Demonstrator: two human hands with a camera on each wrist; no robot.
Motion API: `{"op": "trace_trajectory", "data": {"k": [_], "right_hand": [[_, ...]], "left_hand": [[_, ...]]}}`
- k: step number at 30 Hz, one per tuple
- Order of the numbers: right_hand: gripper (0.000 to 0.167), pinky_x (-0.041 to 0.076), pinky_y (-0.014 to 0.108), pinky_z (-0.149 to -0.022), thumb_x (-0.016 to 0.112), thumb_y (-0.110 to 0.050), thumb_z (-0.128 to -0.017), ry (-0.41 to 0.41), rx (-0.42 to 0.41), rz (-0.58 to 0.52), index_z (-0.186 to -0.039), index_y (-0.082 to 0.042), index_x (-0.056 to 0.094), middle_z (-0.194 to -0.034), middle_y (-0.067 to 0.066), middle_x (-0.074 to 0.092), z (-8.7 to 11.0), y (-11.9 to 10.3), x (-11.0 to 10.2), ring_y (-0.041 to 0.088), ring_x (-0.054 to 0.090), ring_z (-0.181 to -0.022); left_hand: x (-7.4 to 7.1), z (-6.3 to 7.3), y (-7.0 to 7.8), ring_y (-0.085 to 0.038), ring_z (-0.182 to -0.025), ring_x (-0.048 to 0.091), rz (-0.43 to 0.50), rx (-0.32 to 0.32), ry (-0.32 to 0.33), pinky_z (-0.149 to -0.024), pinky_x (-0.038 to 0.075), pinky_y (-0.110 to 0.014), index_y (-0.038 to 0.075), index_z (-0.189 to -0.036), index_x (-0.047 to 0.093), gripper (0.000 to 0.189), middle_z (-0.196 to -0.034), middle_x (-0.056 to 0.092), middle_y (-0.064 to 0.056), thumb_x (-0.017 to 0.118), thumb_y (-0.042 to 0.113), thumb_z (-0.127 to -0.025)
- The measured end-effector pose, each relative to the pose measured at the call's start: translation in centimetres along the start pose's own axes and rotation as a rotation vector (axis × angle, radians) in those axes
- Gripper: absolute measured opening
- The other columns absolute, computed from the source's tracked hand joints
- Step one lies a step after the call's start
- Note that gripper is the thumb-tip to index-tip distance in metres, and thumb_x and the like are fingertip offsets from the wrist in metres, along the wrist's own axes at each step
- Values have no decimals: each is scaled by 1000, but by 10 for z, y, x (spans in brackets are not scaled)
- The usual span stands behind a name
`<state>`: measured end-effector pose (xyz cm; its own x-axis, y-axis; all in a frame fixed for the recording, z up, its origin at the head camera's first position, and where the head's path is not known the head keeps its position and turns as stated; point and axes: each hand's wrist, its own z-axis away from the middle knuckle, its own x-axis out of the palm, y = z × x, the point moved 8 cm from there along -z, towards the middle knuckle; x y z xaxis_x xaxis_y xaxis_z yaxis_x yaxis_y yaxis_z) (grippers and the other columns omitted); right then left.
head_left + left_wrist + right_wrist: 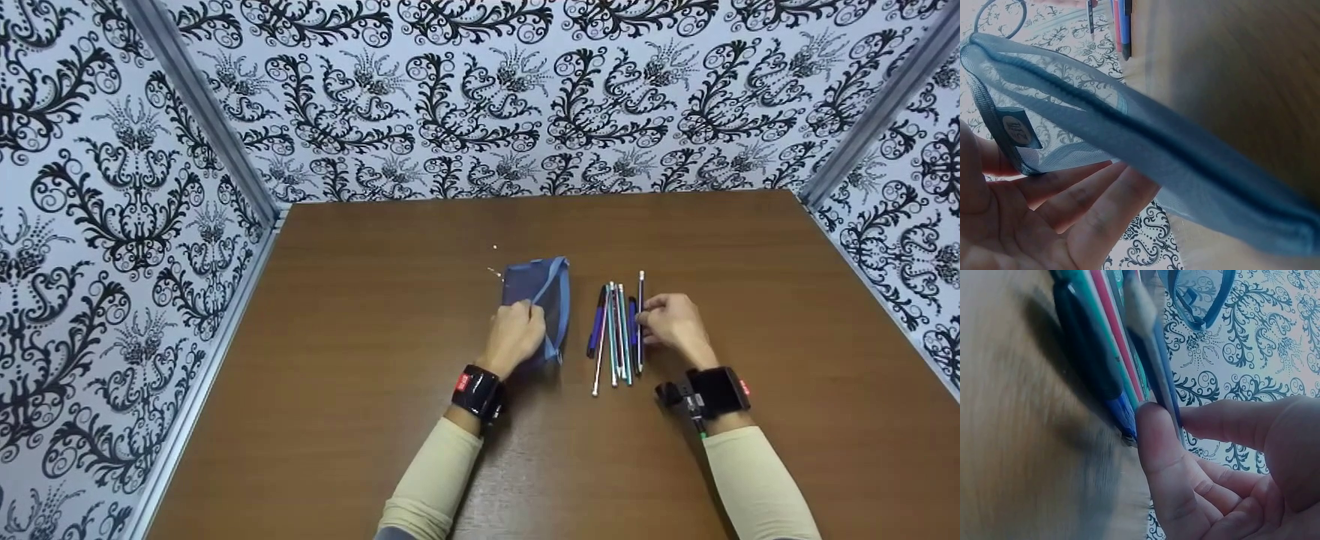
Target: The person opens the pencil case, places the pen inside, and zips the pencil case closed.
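My left hand point(516, 334) holds a blue mesh zip pouch point(551, 319) by its near left side, thumb and fingers about the mesh. In the left wrist view the zipper edge of the pouch point(1145, 135) runs slantwise past the fingers, with a small dark label point(1019, 129) near one end. My right hand point(675, 322) pinches a dark blue pencil point(641, 292) between thumb and finger. Its sharpened tip point(1140, 312) shows in the right wrist view. Just left of it lies a row of several pencils point(621, 330), with blue pens point(597, 322) among them.
The brown wooden table point(360, 337) carries everything. Patterned black-and-white walls point(480, 97) stand at the back and both sides, with metal strips point(206, 112) at the corners. Small white specks point(494, 247) show behind the pouch.
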<state>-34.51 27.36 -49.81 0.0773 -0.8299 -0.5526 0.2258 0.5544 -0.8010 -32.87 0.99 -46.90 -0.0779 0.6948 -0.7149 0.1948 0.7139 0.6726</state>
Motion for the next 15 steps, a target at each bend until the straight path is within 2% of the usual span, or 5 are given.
{"op": "trace_trajectory", "data": {"k": [15], "right_hand": [[43, 58, 33, -73, 60, -4, -93, -27, 0, -2, -131, 13, 49, -122, 33, 59, 1, -8, -2, 19, 69, -77]], "left_hand": [[1, 0, -1, -38, -84, 69, 15, -13, -13, -73, 52, -46, 7, -78, 61, 32, -88, 70, -20, 43, 24, -98]]}}
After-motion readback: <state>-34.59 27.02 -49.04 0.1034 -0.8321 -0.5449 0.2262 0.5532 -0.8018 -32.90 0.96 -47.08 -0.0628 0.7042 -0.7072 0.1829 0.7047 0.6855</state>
